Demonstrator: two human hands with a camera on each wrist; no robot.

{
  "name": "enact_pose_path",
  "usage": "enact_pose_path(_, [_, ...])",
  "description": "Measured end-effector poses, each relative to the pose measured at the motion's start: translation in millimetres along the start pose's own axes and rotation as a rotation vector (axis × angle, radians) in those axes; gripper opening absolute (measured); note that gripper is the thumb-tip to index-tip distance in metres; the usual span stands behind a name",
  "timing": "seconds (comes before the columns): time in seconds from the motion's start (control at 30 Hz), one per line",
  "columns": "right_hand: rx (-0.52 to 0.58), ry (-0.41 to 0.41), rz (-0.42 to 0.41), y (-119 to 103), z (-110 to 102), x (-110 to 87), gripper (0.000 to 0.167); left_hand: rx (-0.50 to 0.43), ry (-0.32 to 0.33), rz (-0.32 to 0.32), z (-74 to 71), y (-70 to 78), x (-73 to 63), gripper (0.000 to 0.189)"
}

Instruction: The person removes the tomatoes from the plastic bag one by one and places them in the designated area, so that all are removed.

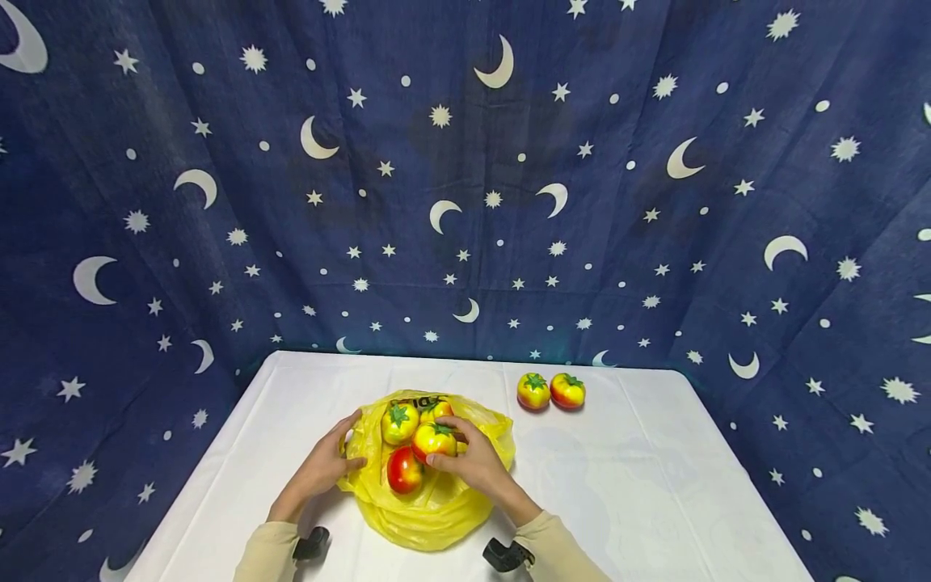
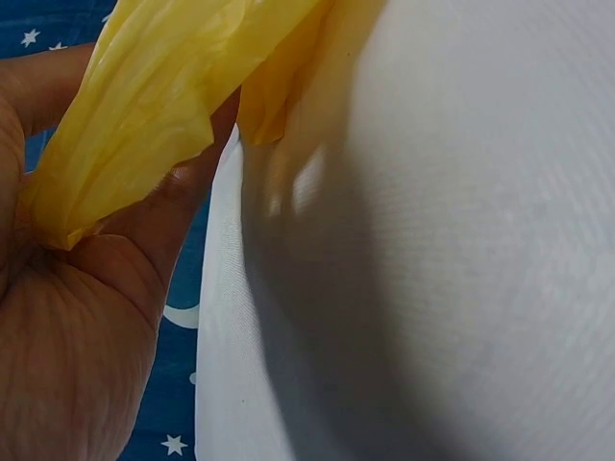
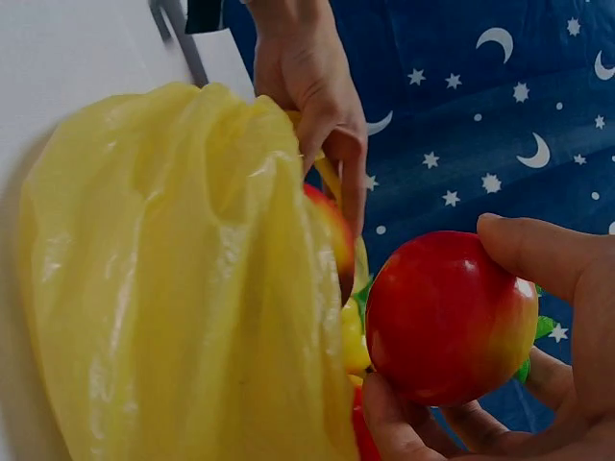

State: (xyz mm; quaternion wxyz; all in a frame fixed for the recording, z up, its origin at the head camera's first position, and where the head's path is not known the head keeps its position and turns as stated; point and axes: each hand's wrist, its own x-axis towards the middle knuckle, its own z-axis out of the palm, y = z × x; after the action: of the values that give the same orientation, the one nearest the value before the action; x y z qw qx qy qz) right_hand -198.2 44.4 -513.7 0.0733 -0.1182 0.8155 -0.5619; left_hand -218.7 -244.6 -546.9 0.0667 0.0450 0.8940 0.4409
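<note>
A yellow plastic bag (image 1: 429,517) lies with its mouth wide on the table, red-and-yellow tomatoes with green leafy tops inside it. My right hand (image 1: 476,461) holds one tomato (image 1: 433,442) between thumb and fingers over the bag's mouth. The right wrist view shows this tomato's (image 3: 447,317) glossy red underside. On the left, my left hand (image 1: 323,462) grips the bag's rim, the yellow film (image 2: 154,115) running between thumb and fingers in the left wrist view. Inside the bag are a yellow tomato (image 1: 399,422) and a redder tomato (image 1: 404,470); another is partly hidden behind the held one.
Two more tomatoes stand side by side at the back of the table, a left tomato (image 1: 533,393) and a right tomato (image 1: 567,391). A white cloth covers the table (image 1: 640,485). Behind it hangs a dark blue curtain (image 1: 407,242) with moons and stars.
</note>
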Motion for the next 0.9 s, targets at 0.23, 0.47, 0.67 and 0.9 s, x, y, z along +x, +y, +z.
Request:
enact_pose_path(0.23, [0.016,0.003,-0.048,-5.2,-6.7,-4.6,0.056,-0.004,-0.007,-0.01,0.6,-0.6,-1.5,0.09])
enact_pose_path(0.47, [0.101,0.006,-0.037,-8.0,-16.9,-6.6,0.057,-0.005,-0.008,-0.004,3.0,-2.5,-1.4,0.09])
enact_pose_path(0.67, [0.081,0.043,-0.024,-6.7,-28.1,-5.6,0.057,-0.024,-0.012,-0.007,4.3,-1.5,-1.1,0.089])
enact_pose_path(0.9, [0.058,0.089,-0.022,-3.3,-40.4,-2.8,0.056,0.0,-0.009,0.002,0.5,-0.2,1.0,0.089])
